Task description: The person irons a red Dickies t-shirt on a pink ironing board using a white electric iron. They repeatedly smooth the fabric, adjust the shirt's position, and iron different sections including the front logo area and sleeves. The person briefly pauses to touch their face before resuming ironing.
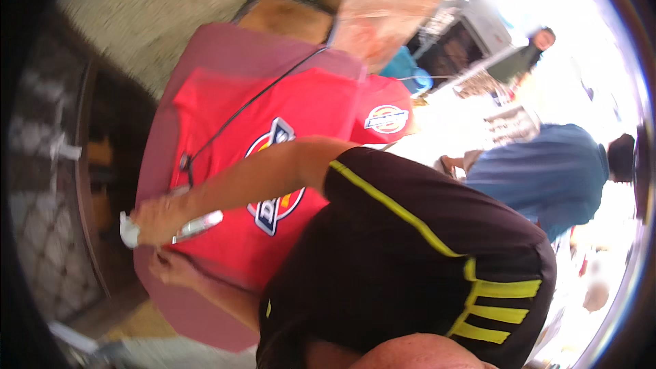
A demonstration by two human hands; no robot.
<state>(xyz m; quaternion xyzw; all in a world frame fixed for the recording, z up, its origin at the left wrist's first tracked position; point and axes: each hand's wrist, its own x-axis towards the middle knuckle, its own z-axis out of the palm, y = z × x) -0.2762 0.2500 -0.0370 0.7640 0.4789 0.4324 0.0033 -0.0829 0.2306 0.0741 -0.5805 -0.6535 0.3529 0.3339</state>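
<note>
A red T-shirt (pixel 287 113) with a large printed emblem lies spread over a mauve padded ironing board (pixel 212 321). My right hand (pixel 162 219) is wrapped round a clothes iron (pixel 199 225), whose white and silvery ends show on either side of the fingers. The iron rests over the shirt's edge on the left. A black cord (pixel 256 96) runs from it across the red cloth toward the top. Just below the iron, my left hand (pixel 171 270) is at the shirt's edge with its fingers curled in on the cloth. Motion blurs both hands.
A dark frame with a patterned screen (pixel 51 232) stands left of the board. Beyond the board are a tan-seated chair (pixel 283 17), a wooden panel (pixel 396 7) and a blue container (pixel 406 68). A person in blue (pixel 540 174) bends at the right; another person (pixel 516 61) is farther off.
</note>
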